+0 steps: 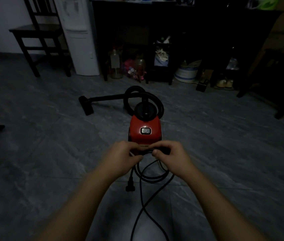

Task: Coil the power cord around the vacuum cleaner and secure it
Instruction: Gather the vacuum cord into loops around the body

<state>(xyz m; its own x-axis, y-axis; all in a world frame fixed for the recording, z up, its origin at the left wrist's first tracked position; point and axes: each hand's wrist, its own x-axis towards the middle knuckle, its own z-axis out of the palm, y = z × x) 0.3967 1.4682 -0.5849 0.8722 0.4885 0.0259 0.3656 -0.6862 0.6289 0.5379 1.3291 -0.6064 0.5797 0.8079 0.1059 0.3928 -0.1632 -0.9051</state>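
A small red vacuum cleaner [144, 129] stands on the grey floor in the middle, with a black hose [132, 98] looped behind it and a floor nozzle [86, 106] off to the left. The black power cord [152, 178] hangs in loops below my hands, its plug [130, 186] dangling at the left and a long strand trailing toward me. My left hand [123, 153] and my right hand [170, 153] meet just in front of the vacuum's near end, both pinching the bundled cord between fingertips.
A dark wooden chair [38, 35] and a white appliance [80, 37] stand at the back left. A dark shelf unit [172, 32] with bottles, a bucket and shoes underneath runs along the back. Dark furniture legs [280, 108] stand at the right.
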